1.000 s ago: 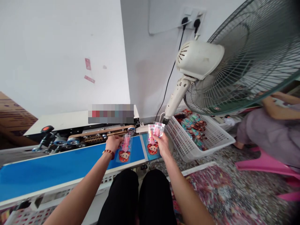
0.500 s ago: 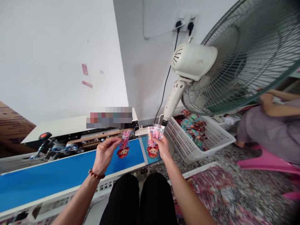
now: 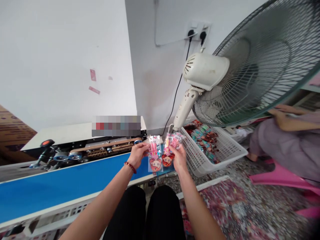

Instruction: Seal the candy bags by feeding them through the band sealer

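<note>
My left hand point(image 3: 139, 154), a beaded bracelet on its wrist, pinches the upper edge of a clear packet point(image 3: 155, 156) with pink print and a red-haired cartoon head at its bottom. Close by on the right, my right hand point(image 3: 179, 156) is closed on similar cartoon packets point(image 3: 168, 154), which overlap so that I cannot tell how many there are. Both hands are over the right end of a blue conveyor belt point(image 3: 100, 175), and the packets hang side by side. My right fingertips are partly hidden by the plastic.
Behind the belt runs a sealing machine point(image 3: 72, 131) with rollers. A standing fan point(image 3: 205, 71) looms at right above a white basket point(image 3: 222, 160) of packets. A large heap of packets point(image 3: 222, 203) lies lower right. Another person sits on a pink stool point(image 3: 280, 175).
My left hand has moved right from above the belt, bringing a packet beside those in my right hand. The right hand stays near the belt's end, still holding its packets.
</note>
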A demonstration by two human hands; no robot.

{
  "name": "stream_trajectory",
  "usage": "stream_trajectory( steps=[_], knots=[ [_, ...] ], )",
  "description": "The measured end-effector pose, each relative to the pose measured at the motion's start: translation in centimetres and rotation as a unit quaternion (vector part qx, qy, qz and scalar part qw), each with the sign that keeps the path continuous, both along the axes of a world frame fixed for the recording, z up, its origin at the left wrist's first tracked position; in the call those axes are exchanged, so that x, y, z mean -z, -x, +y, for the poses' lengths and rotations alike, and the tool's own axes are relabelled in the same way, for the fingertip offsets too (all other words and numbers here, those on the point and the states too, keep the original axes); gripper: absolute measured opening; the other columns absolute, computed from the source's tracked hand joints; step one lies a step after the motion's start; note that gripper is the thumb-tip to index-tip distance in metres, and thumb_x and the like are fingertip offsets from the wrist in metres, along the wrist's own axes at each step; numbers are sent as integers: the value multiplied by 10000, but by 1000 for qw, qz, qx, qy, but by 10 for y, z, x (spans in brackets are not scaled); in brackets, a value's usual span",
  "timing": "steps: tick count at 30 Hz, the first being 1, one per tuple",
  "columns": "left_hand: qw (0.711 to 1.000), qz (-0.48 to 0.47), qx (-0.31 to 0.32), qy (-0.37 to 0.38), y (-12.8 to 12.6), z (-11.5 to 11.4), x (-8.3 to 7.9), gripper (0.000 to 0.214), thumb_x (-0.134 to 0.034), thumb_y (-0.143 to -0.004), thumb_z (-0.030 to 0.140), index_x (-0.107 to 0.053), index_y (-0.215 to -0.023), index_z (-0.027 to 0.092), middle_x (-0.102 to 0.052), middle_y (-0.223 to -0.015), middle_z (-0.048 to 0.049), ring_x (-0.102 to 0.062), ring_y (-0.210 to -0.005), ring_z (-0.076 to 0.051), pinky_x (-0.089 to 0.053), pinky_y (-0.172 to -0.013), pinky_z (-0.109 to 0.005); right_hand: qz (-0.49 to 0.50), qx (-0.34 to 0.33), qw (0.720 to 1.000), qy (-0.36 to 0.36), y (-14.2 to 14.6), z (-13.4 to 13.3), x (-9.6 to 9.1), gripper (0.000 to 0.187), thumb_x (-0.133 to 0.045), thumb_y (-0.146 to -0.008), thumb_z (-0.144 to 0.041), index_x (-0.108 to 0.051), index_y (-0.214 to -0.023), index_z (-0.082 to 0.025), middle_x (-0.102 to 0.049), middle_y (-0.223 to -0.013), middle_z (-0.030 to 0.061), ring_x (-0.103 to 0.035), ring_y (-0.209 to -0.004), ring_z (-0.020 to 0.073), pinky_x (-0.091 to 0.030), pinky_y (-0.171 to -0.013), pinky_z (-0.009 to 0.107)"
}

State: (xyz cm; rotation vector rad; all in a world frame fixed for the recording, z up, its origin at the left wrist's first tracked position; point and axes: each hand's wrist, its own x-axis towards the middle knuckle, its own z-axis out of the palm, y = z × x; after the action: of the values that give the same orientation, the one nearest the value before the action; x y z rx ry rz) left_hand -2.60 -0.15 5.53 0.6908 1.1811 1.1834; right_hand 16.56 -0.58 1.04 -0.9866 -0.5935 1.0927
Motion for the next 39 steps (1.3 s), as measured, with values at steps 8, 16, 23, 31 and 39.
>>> stream_trajectory(
  steps=[8,16,23,31,39],
  knots=[
    [985,69,-66,144,2,22,25,232,-839,-636,114,-608,-624,122,-591,-568,-24,-527,-482,-108,-474,-494,-229,-22,7,1000,1,-20,-9,0,380,-860,-599,-307,-704,-938,-234,-755,-841,-39,-672,-709,171,-526,-714,294],
    [972,151,-97,151,67,8,28,165,-776,-684,143,-615,-650,136,-612,-624,-32,-541,-521,-131,-513,-563,-270,-32,-49,998,32,17,-7,0,367,-852,-571,-310,-704,-896,-227,-748,-782,-34,-647,-656,177,-528,-672,301],
    [855,482,-178,-69,75,-39,29,346,-715,-764,345,-702,-1055,160,-678,-1131,-149,-610,-1138,-328,-483,-1015,-458,-50,-93,993,49,43,4,8,359,-841,-553,-335,-695,-865,-233,-751,-771,-30,-654,-655,192,-537,-645,303],
    [980,183,8,-83,-16,-14,32,325,-781,-703,486,-721,-753,171,-670,-719,-44,-569,-684,-181,-441,-669,-268,-93,-105,989,37,42,-2,5,358,-855,-603,-384,-698,-889,-237,-772,-828,-21,-693,-731,208,-546,-688,302],
    [955,182,-31,-234,-11,-27,8,206,-752,-736,416,-786,-756,214,-727,-842,-62,-622,-836,-227,-480,-823,-306,-37,-113,993,5,26,-9,2,352,-864,-644,-397,-696,-914,-246,-768,-874,-15,-704,-792,215,-552,-781,330]
  ],
)
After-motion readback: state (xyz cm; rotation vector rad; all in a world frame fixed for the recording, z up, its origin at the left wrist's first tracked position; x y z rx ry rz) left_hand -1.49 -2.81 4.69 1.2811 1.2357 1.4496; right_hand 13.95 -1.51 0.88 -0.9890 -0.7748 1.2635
